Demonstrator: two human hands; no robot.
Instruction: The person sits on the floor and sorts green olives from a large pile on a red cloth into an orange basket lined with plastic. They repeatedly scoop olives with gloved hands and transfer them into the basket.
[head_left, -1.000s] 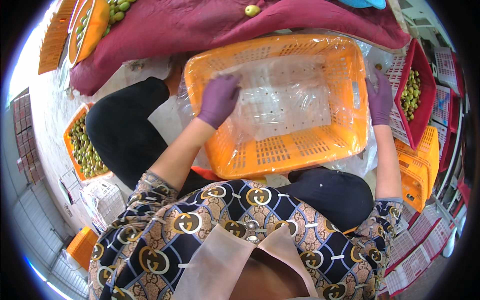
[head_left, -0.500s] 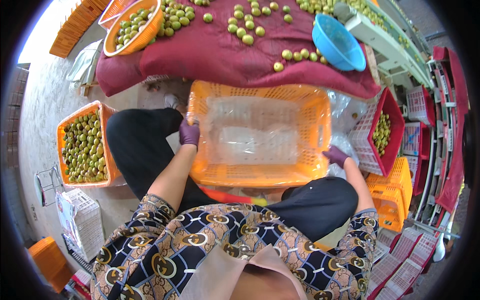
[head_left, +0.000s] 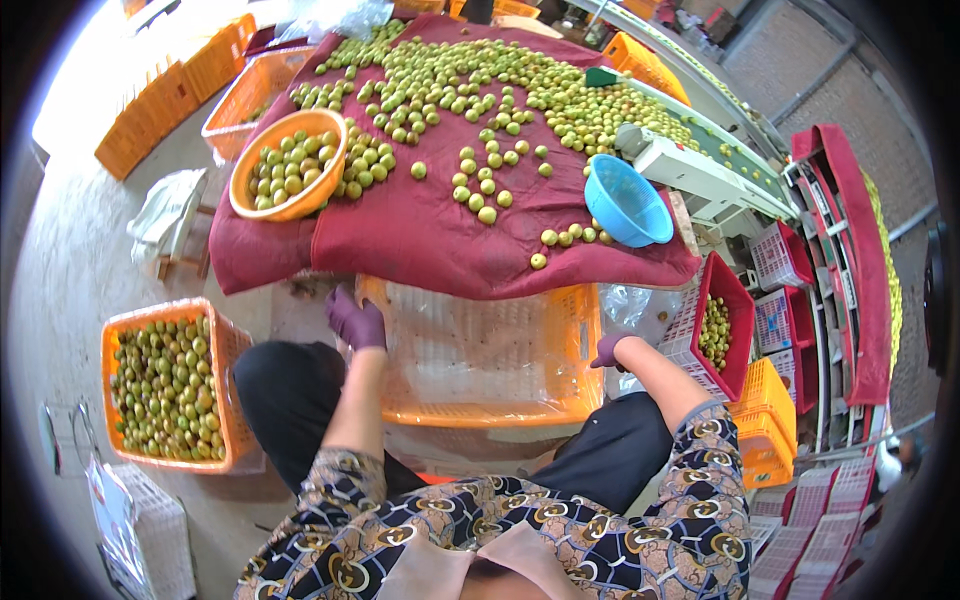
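Observation:
A lined orange crate lies between my legs, its far part hidden beneath the red cloth's overhang. My purple-gloved left hand is beside its upper left edge, fingers loosely bent and apart. My gloved right hand has its fingers curled at the crate's right rim. Clear plastic bunches to the right of it. Above, the red cloth covers a table bearing many green-yellow fruits, an orange bowl full of them and a blue basin.
An orange crate of fruit stands left, near white crates and a stool. Right are a red crate with fruit, stacked orange crates and a pale sorting machine. More orange crates line the upper left.
The view has tilted up to show more table. The orange crate has moved away from me, under the cloth's edge. My left hand has loosened from the crate's side.

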